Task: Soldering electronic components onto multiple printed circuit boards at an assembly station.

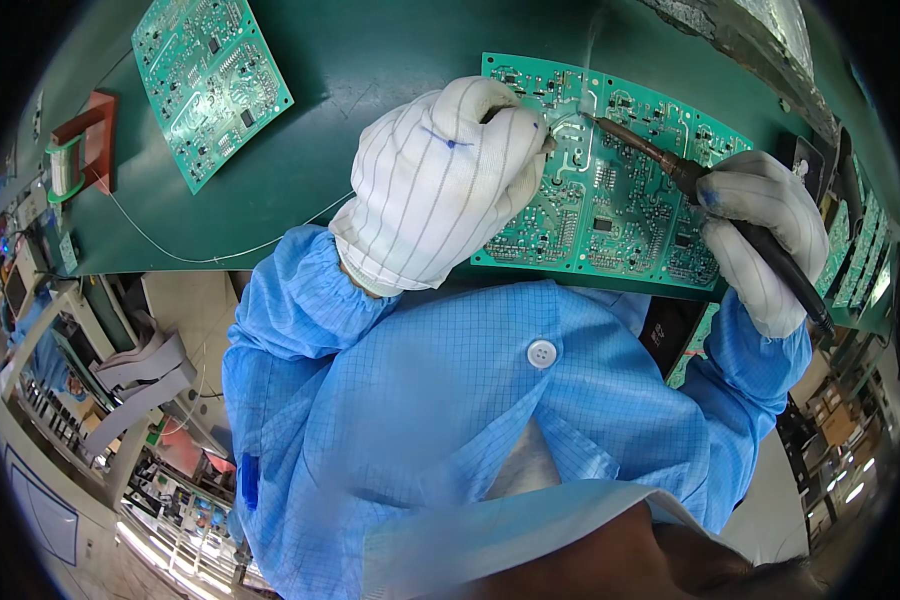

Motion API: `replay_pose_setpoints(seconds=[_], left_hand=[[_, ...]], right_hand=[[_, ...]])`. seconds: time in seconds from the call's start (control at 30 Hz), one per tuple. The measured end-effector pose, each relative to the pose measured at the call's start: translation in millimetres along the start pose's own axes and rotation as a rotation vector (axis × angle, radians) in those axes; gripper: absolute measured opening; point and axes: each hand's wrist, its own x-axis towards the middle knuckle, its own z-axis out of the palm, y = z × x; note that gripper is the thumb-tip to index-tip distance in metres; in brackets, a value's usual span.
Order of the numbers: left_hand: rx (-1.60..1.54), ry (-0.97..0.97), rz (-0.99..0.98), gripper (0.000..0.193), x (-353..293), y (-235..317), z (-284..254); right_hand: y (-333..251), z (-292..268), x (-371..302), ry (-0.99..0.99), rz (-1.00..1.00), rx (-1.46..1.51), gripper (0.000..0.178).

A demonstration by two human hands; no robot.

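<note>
A big green circuit board (pixel 620 190) is being carried flat by the dark green table (pixel 340 60), in front of the blue coat (pixel 610 380). Its left part is being partly hidden by the white-gloved left hand (pixel 445 180). The left grip is being held narrow, with the fingers curled in, and a thin wire (pixel 215 260) is being pinched at the fingertips, close to the board. A soldering iron (pixel 682 173) is being held in the grip of the right hand (pixel 765 235), with the gloved fingers wrapped around its dark handle. The iron's tip is being pointed at the board, just beside the left fingertips; whether the board is being touched by it cannot be told. Smoke (pixel 588 50) is being given off near the tip. At the far left, the wire is being strung from a spool (pixel 65 168), which is being held up by a red stand (pixel 100 140). Near that stand, a second circuit board (pixel 210 90) is being carried by the table at a slant.
</note>
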Motion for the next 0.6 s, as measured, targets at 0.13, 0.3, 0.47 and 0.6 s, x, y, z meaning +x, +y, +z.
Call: replay_pose_setpoints(seconds=[0.13, 0.3, 0.47, 0.6], left_hand=[[0.036, 0.007, 0.041, 0.021, -0.7, -4.9, 3.2], [0.054, 0.007, 0.026, 0.020, -0.7, -3.7, 3.0], [0.007, -0.020, -0.039, 0.019, 0.9, 1.6, -1.9], [0.005, 0.025, -0.019, 0.019, 3.2, 2.0, 0.0]], right_hand=[[-1.0, -1.5, 2.9, -0.016, -0.008, -0.008, 0.029], [-2.3, -1.9, 4.9, -0.024, -0.010, -0.016, 0.029], [-0.5, -3.0, 2.0, -0.012, -0.003, -0.039, 0.028], [-4.4, -6.7, -13.8, 0.078, 0.029, -0.044, 0.027]])
